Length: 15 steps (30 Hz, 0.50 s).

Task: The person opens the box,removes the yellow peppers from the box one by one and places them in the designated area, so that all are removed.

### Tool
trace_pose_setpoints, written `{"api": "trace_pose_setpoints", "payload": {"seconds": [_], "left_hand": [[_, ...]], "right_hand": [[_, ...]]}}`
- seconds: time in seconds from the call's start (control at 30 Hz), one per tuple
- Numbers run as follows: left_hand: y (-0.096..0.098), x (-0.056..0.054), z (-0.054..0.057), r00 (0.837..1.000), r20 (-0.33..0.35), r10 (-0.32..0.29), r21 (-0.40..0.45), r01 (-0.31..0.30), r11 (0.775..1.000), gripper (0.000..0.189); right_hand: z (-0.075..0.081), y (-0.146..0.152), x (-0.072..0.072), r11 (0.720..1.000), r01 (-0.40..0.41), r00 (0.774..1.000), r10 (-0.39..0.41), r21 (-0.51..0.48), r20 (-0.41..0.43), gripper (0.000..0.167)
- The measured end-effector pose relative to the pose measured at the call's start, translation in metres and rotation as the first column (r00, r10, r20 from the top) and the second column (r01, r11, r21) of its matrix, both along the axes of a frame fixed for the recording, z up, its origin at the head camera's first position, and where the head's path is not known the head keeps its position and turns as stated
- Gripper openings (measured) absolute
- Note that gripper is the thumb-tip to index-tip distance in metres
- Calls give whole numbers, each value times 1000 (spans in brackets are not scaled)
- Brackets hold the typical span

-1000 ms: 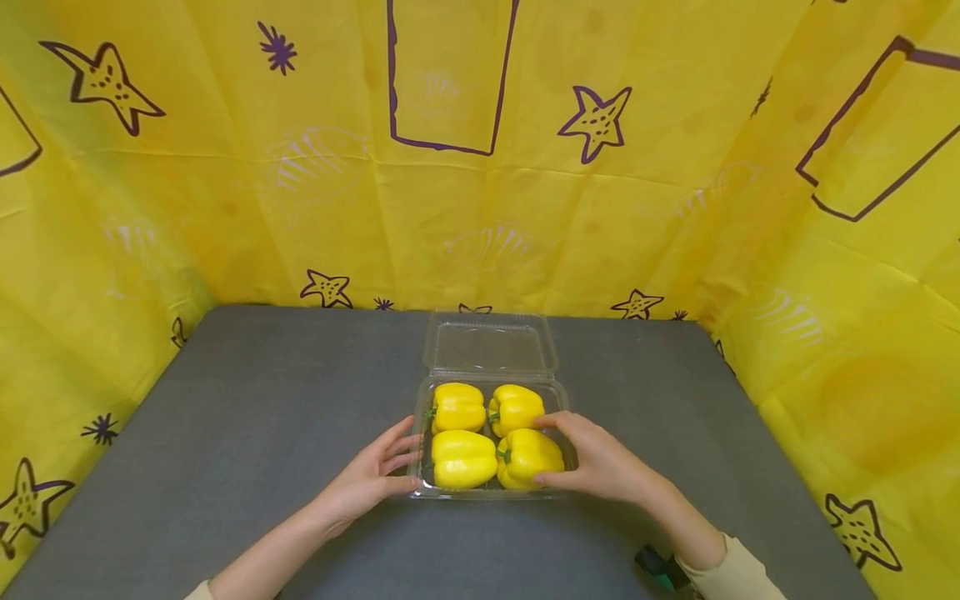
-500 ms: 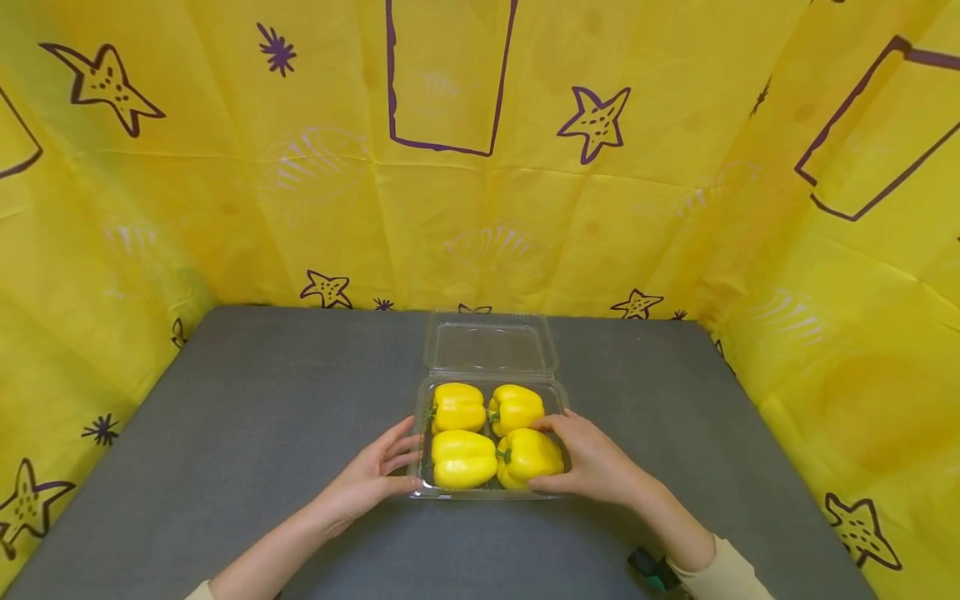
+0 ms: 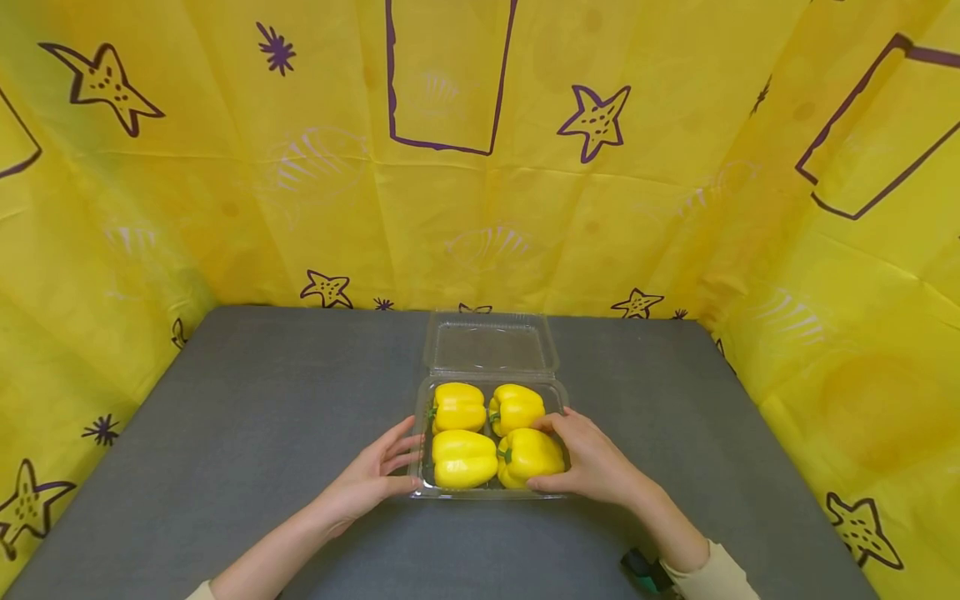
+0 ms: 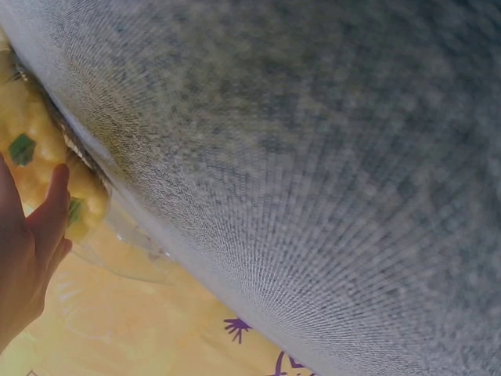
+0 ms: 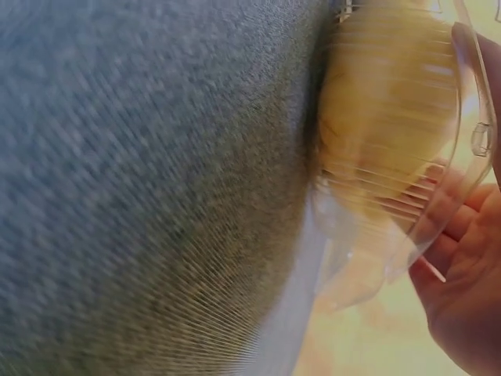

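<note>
In the head view, a clear plastic clamshell container (image 3: 491,494) lies on the grey table with its lid (image 3: 491,346) folded back. Several yellow bell peppers with green stems sit in it in two rows. My right hand (image 3: 600,462) reaches over the right rim, thumb and index finger around the front right bell pepper (image 3: 531,458). The right wrist view shows that hand's fingers through the clear wall. My left hand (image 3: 367,475) rests at the container's left side, fingers fairly straight and thumb at the front left corner. Beside it is the front left bell pepper (image 3: 463,460).
The grey table (image 3: 285,400) spreads out on both sides of the container. A yellow cloth (image 3: 480,208) with purple starfish drawings hangs behind and at both sides. A dark strap (image 3: 643,571) shows below the right sleeve.
The right hand's thumb has slid slightly left along the front right bell pepper, and the right forearm has shifted a little left. The left hand, container and peppers have stayed in place.
</note>
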<state>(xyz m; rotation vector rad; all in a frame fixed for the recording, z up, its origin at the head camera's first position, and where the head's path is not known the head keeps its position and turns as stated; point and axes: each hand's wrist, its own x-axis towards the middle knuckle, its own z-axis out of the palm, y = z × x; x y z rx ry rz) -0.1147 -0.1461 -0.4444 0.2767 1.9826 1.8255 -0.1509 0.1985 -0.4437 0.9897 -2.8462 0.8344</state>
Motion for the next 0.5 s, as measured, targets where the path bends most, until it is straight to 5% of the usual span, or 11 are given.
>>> {"api": "trace_pose_setpoints", "payload": {"seconds": [0.5], "left_hand": [[1, 0, 0, 1000, 6, 9, -15, -9, 1000, 89]], "right_hand": [[-10, 2, -2, 997, -6, 999, 2, -74, -53, 71]]}}
